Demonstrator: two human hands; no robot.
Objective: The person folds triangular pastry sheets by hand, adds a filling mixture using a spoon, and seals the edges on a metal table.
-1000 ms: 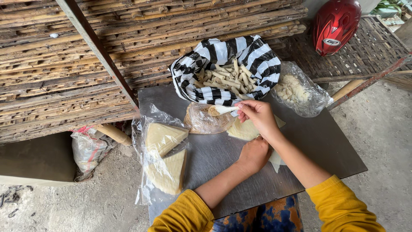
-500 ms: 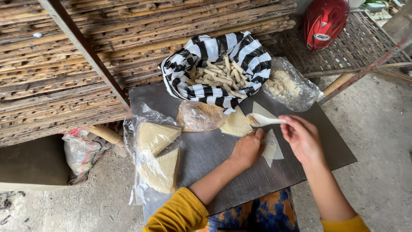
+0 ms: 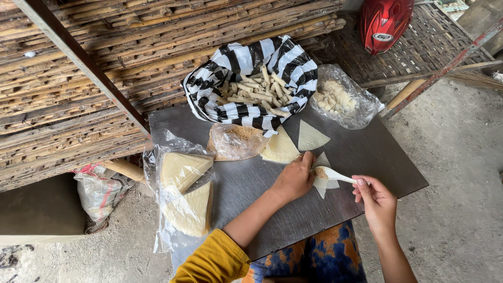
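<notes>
Two hands work near the tabletop's (image 3: pixel 377 157) front edge: left hand (image 3: pixel 294 178) flat, pinning a wrapper (image 3: pixel 320 183); right hand (image 3: pixel 376 202) pinching a filled spoon (image 3: pixel 331 174) over it.

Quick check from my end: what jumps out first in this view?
The black-and-white striped bag of pale sticks at the table's far edge, and the red helmet on the woven mat behind it. Nearer, the right hand holds a white spoon over a triangular wrapper that the left hand steadies.
</notes>
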